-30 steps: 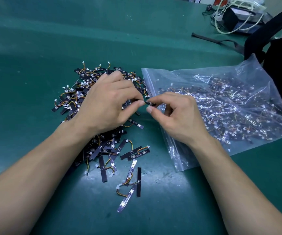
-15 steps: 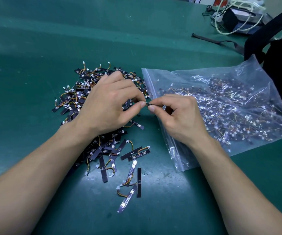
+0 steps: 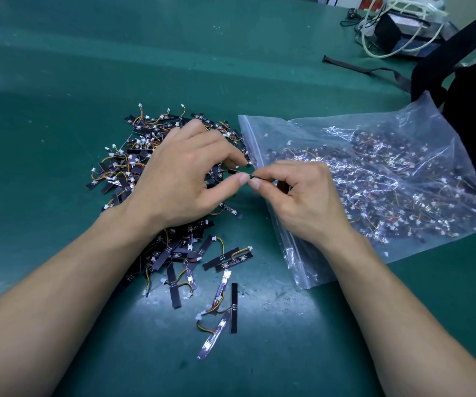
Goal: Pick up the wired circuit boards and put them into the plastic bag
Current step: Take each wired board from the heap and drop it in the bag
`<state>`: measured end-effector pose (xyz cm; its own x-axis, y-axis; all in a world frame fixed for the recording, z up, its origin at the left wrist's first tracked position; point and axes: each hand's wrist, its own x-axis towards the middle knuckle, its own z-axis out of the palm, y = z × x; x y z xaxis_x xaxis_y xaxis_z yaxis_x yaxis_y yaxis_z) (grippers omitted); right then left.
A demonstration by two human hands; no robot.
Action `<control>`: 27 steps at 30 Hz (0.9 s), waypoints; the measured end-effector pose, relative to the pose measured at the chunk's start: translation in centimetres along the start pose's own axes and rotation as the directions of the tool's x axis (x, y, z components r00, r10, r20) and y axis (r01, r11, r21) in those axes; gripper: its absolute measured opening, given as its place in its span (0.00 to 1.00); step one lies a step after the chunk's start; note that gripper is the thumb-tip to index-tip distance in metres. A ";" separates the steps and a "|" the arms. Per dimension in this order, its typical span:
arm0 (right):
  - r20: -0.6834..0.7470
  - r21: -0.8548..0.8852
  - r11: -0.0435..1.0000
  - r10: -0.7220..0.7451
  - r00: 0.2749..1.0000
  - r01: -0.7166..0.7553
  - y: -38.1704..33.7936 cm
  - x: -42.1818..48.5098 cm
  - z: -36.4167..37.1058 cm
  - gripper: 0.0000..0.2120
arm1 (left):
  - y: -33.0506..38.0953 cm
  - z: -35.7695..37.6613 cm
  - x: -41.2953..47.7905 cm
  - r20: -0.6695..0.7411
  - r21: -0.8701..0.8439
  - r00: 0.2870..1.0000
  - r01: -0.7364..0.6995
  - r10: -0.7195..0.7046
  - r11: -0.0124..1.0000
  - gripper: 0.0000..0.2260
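Observation:
A heap of small black wired circuit boards point(image 3: 133, 167) with orange and yellow leads lies on the green mat, with loose ones point(image 3: 225, 265) spread toward me. My left hand point(image 3: 179, 179) hovers over the heap and pinches one thin black board point(image 3: 238, 172) between thumb and fingertips. My right hand point(image 3: 297, 196) pinches the same board's other end, right at the open mouth of the clear plastic bag point(image 3: 431, 133). The bag lies flat to the right and holds several boards. The heap's middle is hidden under my left hand.
The green table mat point(image 3: 59, 81) stretches far left and back. A black bag and strap point(image 3: 460, 90) sit behind the plastic bag. A dark box with white cables point(image 3: 403, 27) stands at the back right corner.
Both hands stay pinched together at the bag's mouth, barely shifting. The board between them shows a little less as the fingertips close in.

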<state>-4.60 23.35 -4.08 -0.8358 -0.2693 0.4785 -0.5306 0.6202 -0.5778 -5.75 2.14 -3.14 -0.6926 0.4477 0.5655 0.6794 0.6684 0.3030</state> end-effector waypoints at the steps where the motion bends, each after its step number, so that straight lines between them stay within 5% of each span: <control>1: 0.000 -0.003 1.000 0.002 1.000 -0.002 0.0 0.0 0.0 0.06 | 0.0 0.0 0.0 0.002 0.000 1.000 0.001 -0.001 1.000 0.11; 27: -0.019 0.017 1.000 0.006 1.000 -0.006 -0.2 0.1 -0.1 0.04 | 0.1 0.0 0.0 0.004 -0.003 1.000 -0.010 0.010 1.000 0.08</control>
<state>-4.56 23.29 -3.89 -0.8361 -0.2514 0.4877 -0.5282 0.6091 -0.5916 -5.68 2.17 -3.14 -0.6867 0.4572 0.5652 0.6871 0.6620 0.2993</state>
